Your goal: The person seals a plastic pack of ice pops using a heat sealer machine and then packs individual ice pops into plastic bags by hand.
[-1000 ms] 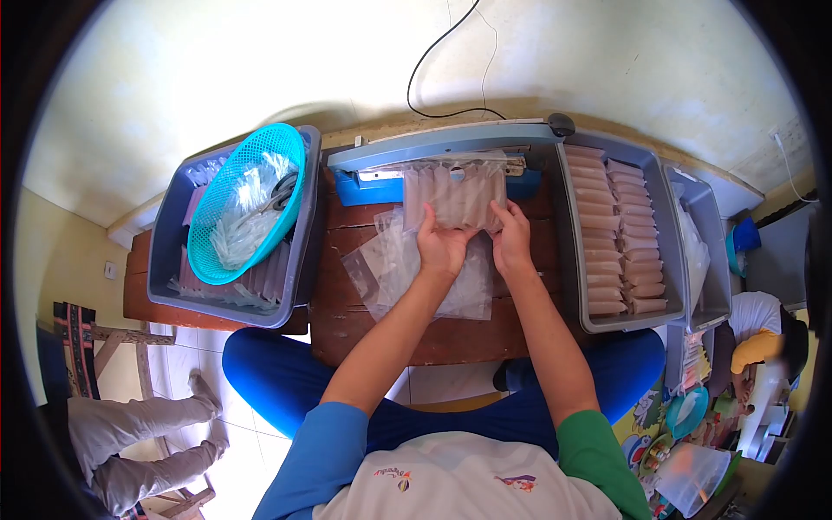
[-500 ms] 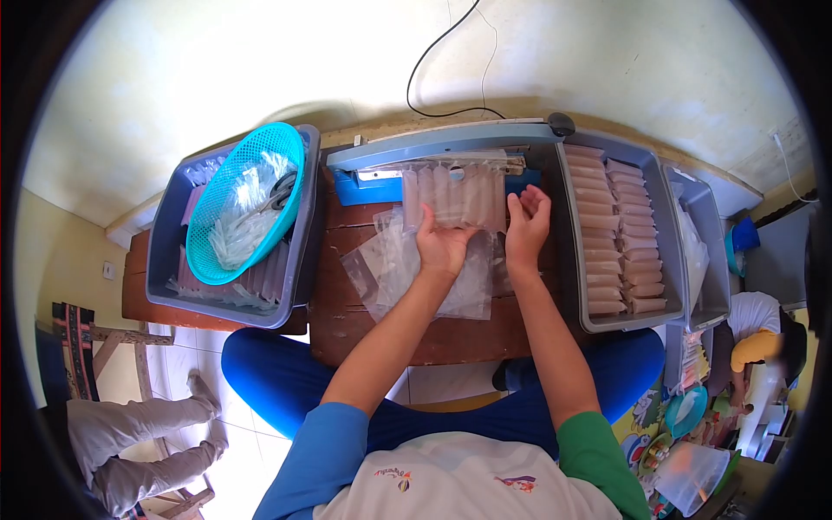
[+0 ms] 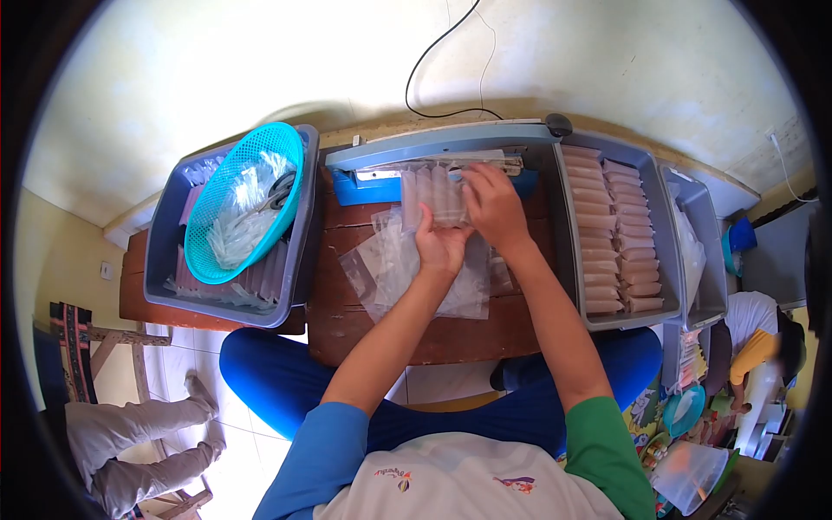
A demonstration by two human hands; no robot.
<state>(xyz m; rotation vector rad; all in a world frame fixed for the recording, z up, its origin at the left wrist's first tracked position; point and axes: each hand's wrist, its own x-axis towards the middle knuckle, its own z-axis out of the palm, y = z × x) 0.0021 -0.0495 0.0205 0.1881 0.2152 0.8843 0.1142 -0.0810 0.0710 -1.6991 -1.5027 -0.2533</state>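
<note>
Seen from above, a person's left hand [image 3: 444, 250] clasps the lower edge of a clear bag [image 3: 425, 204] of pale pink tubes [image 3: 438, 186], thumb in front, fingers behind. The bag lies just beyond that palm, its top edge at a blue-and-grey machine [image 3: 433, 142] with a long arm. The right hand [image 3: 497, 211] covers the bag's right side, fingers bent; whether they pinch the plastic cannot be told. Just below the grip, flat clear bags [image 3: 468, 290] lie loose on a brown wooden table [image 3: 334, 322]. Well to its left, a turquoise basket [image 3: 201, 224] of clear plastic [image 3: 245, 227] sits tilted on a grey tub [image 3: 300, 282]; to its right, a second grey tub [image 3: 628, 321] holds rows of filled pink pouches [image 3: 595, 221]. On the wearer's shirt [image 3: 459, 490], well below the grip, printed lettering [image 3: 394, 474] beside coloured pictures [image 3: 522, 485] is too small to read
</note>
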